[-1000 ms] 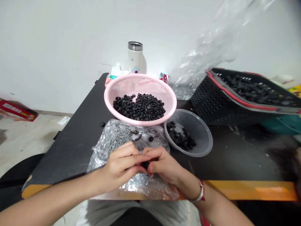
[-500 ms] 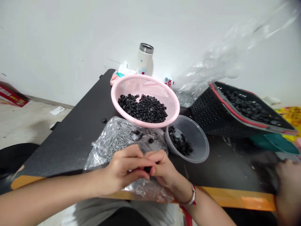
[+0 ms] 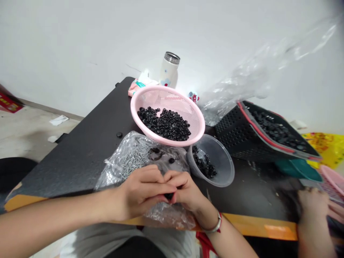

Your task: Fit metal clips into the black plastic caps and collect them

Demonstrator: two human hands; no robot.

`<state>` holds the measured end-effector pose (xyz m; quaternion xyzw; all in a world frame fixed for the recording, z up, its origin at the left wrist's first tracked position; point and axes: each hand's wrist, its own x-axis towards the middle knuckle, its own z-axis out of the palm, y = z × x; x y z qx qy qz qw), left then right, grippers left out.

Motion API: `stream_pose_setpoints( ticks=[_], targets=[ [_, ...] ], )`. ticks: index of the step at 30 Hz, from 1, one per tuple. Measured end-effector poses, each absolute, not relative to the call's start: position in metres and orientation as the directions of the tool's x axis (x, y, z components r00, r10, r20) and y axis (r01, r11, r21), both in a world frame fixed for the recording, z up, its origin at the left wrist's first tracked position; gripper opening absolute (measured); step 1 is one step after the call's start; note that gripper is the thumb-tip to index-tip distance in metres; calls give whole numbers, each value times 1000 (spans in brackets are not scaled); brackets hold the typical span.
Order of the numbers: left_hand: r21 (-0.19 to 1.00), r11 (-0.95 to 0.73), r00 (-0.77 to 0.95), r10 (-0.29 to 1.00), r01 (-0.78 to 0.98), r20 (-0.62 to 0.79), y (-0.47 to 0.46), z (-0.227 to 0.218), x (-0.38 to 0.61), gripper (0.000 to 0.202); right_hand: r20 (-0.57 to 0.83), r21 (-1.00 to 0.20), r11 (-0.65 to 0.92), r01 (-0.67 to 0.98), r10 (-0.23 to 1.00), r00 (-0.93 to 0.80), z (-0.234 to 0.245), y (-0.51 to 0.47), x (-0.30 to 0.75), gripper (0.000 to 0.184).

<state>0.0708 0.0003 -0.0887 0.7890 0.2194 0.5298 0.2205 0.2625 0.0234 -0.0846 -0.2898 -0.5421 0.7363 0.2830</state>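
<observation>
My left hand (image 3: 147, 191) and my right hand (image 3: 184, 190) meet above the near edge of the table, fingers pinched together. Between their fingertips is a small black plastic part (image 3: 169, 196), mostly covered by the fingers. Beneath and beyond the hands lies a clear plastic bag (image 3: 114, 168) with a heap of silver screws (image 3: 134, 160) on it. A loose black cap (image 3: 171, 161) rests on the bag too. Just behind stands a pink colander (image 3: 197, 134) with many black round parts (image 3: 172, 125) in it. To its right, a clear plastic bowl (image 3: 225, 168) contains small black pieces (image 3: 205, 165).
A black basket (image 3: 233, 132) full of black parts stands at the right, by a teal container (image 3: 298, 170). Another person's hand (image 3: 313, 200) is at the right edge. A white bottle (image 3: 169, 71) and tissue pack (image 3: 133, 87) stand behind the colander. One black cap (image 3: 119, 134) lies at left.
The view has turned slightly to the right, showing more of the co-worker's arms and a pink container. My hands stay together on the black part, with the fingers closed in slightly more.
</observation>
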Motion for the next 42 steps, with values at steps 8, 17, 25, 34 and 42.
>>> stream_pose_setpoints(
  ticks=[8, 17, 25, 34, 42],
  targets=[
    [615, -782, 234, 619, 98, 750, 0, -78, 80, 22, 6, -979, -112, -173, 823, -567, -86, 14, 256, 26],
    [766, -629, 130, 777, 130, 616, 16, -81, 58, 29, 226, -757, 476, 448, 833, -504, -75, 37, 271, 26],
    [819, -555, 112, 832, 148, 543, 18, -76, 51, 26, 33, -113, 572, 813, 820, -572, -93, 46, 261, 31],
    [810, -561, 142, 827, 170, 543, 15, -76, 50, 27, 364, -271, 713, 646, 698, -617, -43, 29, 274, 30],
    [791, -592, 166, 805, 154, 570, 19, -79, 51, 27, 776, -70, 238, 969, 624, -97, 77, 154, 397, 34]
  ],
)
